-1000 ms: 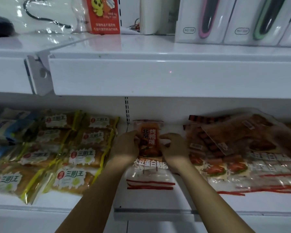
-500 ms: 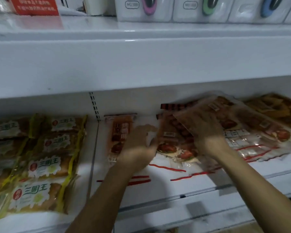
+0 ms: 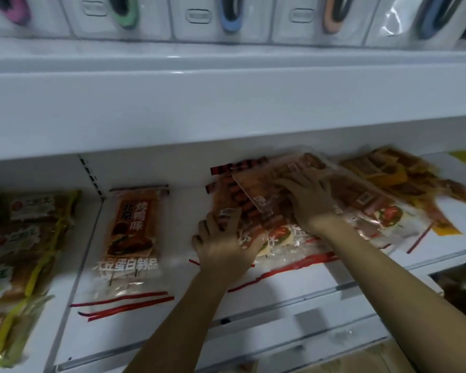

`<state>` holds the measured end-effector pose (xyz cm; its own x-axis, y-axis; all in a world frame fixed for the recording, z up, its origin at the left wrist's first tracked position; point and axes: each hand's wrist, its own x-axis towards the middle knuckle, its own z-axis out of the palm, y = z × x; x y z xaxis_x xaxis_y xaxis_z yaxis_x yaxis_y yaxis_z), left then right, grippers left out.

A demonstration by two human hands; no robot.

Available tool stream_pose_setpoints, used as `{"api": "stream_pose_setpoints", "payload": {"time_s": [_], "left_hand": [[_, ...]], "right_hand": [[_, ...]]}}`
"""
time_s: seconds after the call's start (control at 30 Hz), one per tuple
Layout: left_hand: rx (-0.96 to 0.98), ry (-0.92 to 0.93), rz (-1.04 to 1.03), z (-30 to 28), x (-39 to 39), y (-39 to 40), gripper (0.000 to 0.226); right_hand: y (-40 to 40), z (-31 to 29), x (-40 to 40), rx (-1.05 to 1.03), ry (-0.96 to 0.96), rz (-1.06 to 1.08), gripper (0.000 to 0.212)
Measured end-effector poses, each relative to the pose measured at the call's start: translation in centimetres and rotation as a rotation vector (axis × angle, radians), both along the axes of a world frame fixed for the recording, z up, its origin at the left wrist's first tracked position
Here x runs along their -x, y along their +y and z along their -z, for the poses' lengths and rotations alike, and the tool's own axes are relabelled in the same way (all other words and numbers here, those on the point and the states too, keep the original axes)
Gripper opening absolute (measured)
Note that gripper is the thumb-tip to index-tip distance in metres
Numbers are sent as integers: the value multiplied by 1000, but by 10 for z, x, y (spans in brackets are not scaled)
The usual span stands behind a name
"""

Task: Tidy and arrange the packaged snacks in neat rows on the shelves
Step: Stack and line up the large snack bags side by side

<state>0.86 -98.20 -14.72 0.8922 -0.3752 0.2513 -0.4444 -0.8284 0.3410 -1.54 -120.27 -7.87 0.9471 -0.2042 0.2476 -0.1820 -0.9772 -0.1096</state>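
Snack packets lie flat on a white shelf (image 3: 293, 281) under a deep white upper shelf (image 3: 226, 103). Near the middle a loose pile of clear packets with red trim (image 3: 256, 211) overlaps untidily, and both hands are on it. The left hand (image 3: 221, 246) rests on the pile's near left corner, its fingers bent over the edge of a packet and its thumb lying along the top; whether it truly grips the film or only presses on it cannot be told. The right hand (image 3: 307, 200) lies on top of the pile farther back, fingers spread and fairly straight, pressing down on the uppermost packet (image 3: 256, 192), which sits tilted across the others. Well to the left of the pile, apart from it, a single orange packet (image 3: 135, 232) with white lettering lies straight, its top toward the back wall. Farther left, past a seam in the shelf, yellow-edged packets (image 3: 19, 238) lie in overlapping rows. To the right of the pile, touching it, dark brown packets with yellow film (image 3: 404, 181) are heaped at an angle. Along the upper shelf stands a row of white boxes (image 3: 213, 20), each showing a coloured looped item, somewhat blurred.
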Motion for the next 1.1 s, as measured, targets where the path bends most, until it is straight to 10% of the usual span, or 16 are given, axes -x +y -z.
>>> {"api": "stream_pose_setpoints", "payload": {"time_s": [0.47, 0.8, 1.1], "left_hand": [[283, 211, -131, -12, 12, -51, 79], [1032, 457, -86, -66, 21, 8, 13], [1059, 302, -31, -92, 3, 51, 34]], "right_hand": [[-36, -51, 19, -137, -610, -138, 28], [41, -90, 20, -481, -328, -319, 37], [87, -107, 1, -644, -338, -331, 34]]}}
